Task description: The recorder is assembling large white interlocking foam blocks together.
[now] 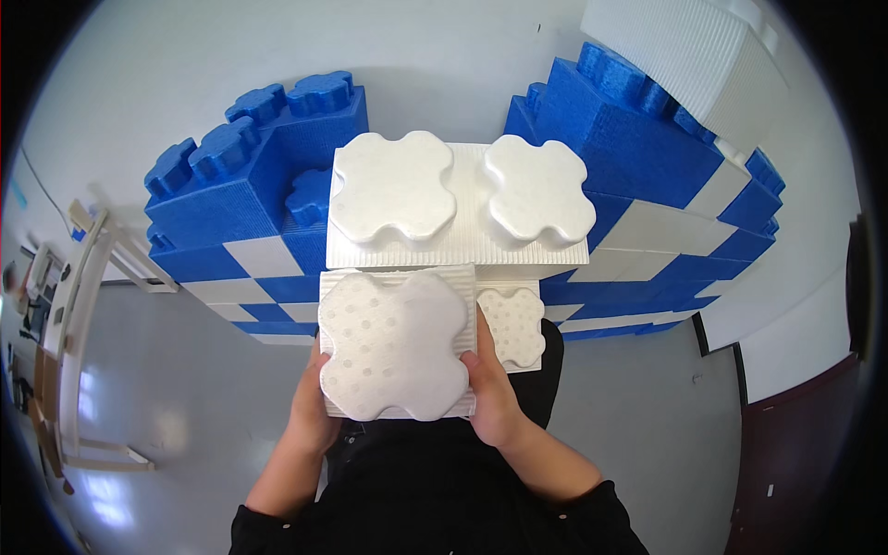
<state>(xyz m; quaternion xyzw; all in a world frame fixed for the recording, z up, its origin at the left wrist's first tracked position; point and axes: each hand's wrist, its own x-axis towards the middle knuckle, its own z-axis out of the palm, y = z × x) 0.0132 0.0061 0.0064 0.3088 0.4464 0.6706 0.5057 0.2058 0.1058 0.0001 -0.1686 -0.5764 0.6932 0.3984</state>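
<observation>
Between my two hands is a square white foam building block (396,347) with one clover-shaped stud on top, dotted over its left half. My left hand (313,398) grips its left side, and my right hand (490,384) presses on its right side with the thumb at the stud's edge. Just beyond it, a longer white block (470,208) with two clover studs sits at the middle of the block wall, in front of the blue blocks. Lower down, another white block (513,326) with a dotted stud shows partly behind my right hand.
Stacked blue and white blocks rise on the left (213,217) and the right (647,153). A large white block (689,60) tops the right stack. At far left stands a pale wooden frame table (102,250). A dark red door (795,462) is at lower right.
</observation>
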